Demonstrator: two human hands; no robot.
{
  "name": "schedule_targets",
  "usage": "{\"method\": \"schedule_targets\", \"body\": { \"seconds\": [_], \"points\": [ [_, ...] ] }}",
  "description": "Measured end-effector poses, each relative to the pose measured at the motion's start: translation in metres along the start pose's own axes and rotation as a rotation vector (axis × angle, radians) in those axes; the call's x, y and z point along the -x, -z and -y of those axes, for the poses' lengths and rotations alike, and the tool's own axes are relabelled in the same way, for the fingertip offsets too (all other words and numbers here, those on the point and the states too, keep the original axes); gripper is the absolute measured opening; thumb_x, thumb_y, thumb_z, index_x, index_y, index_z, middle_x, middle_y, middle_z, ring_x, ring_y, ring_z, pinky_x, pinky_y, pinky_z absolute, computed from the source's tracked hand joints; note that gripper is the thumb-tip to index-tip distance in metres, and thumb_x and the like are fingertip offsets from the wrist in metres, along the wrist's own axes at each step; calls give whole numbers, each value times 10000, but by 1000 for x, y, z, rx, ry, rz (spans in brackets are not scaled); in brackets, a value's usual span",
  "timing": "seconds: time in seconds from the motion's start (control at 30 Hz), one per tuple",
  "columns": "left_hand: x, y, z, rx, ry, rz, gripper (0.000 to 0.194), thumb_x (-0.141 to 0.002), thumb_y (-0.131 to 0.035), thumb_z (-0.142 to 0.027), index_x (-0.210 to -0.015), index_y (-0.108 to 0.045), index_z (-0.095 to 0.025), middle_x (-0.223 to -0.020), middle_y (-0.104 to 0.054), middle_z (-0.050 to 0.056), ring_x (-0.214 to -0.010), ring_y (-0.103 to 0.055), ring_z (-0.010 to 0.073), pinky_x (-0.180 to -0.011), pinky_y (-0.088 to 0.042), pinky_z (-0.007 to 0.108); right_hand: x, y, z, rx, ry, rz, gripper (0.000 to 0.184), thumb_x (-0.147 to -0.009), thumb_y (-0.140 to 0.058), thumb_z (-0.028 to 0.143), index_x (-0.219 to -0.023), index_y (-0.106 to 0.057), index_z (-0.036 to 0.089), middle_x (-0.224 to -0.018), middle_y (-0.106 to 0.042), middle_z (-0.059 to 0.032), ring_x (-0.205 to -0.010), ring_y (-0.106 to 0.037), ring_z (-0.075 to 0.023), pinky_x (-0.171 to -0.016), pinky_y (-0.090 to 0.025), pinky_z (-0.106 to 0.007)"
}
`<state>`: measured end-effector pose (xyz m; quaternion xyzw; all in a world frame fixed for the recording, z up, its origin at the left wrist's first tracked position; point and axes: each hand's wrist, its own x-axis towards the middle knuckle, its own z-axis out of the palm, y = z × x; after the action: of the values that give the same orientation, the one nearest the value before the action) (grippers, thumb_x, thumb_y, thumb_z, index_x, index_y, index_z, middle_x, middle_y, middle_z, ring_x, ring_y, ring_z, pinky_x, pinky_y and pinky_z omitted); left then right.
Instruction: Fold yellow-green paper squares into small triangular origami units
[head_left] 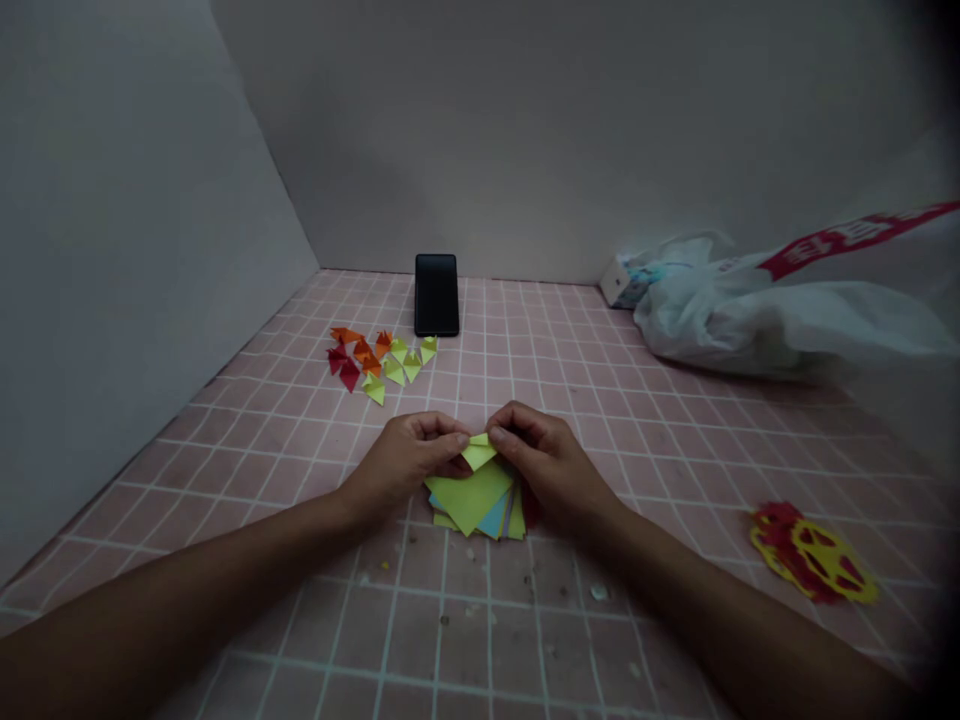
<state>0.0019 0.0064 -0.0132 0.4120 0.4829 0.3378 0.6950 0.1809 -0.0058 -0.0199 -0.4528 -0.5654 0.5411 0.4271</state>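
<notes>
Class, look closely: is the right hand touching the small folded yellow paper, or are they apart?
Touching. The head view shows the right hand pinching the small folded yellow paper at its right corner, thumb against it.

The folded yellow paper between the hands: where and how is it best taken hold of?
Probably by its two outer corners, pinched lightly from left and right. The folded yellow paper narrows to a point toward the wearer, so side grips leave its middle visible. The left hand and right hand hold it at its sides.
</notes>
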Motion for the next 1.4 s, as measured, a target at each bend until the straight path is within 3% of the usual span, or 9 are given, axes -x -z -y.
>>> {"method": "schedule_targets", "body": {
  "seconds": [0.3, 0.53, 0.8, 1.03, 1.4],
  "points": [
    [3, -2, -4, -84, -49, -19, 168, -704, -744, -277, -778, -675, -144, -662, -687, 2, -616, -646, 106, -625, -486, 201, -1, 0, 1, -21, -20, 3, 156, -799, -643, 306, -733, -586, 177, -706, -490, 13, -630, -428, -119, -549, -364, -242],
    [0, 1, 1, -23, -55, -5, 190, -703, -760, -300, -785, -676, -150, -680, -681, -3, -613, -640, 101, -622, -483, 201, -1, 0, 3, -41, -11, 26, 113, -784, -633, 282, -776, -614, 171, -741, -523, 3, -650, -462, -122, -564, -376, -245],
    [3, -3, -1, -5, -22, 6, 254, -695, -772, -362, -701, -637, -147, -642, -637, -12, -577, -596, 97, -590, -465, 206, -1, -2, 0, 149, 104, 17, 77, -809, -605, 226, -755, -596, 172, -738, -536, 0, -649, -480, -124, -565, -383, -249],
    [2, -2, -1, -26, -21, 26, 202, -704, -755, -320, -703, -639, -154, -649, -636, -19, -576, -582, 89, -571, -430, 195, 1, -1, 0, 313, 197, 2, 77, -833, -576, 160, -760, -600, 171, -734, -551, 0, -665, -497, -126, -594, -380, -257],
    [3, -2, -2, -33, -23, 12, 226, -696, -767, -334, -715, -629, -155, -651, -624, -21, -571, -576, 87, -561, -418, 191, 1, -1, 2, 292, 169, 15, 75, -845, -563, 162, -791, -612, 180, -775, -575, -13, -702, -523, -144, -625, -400, -277]
  ]
}}
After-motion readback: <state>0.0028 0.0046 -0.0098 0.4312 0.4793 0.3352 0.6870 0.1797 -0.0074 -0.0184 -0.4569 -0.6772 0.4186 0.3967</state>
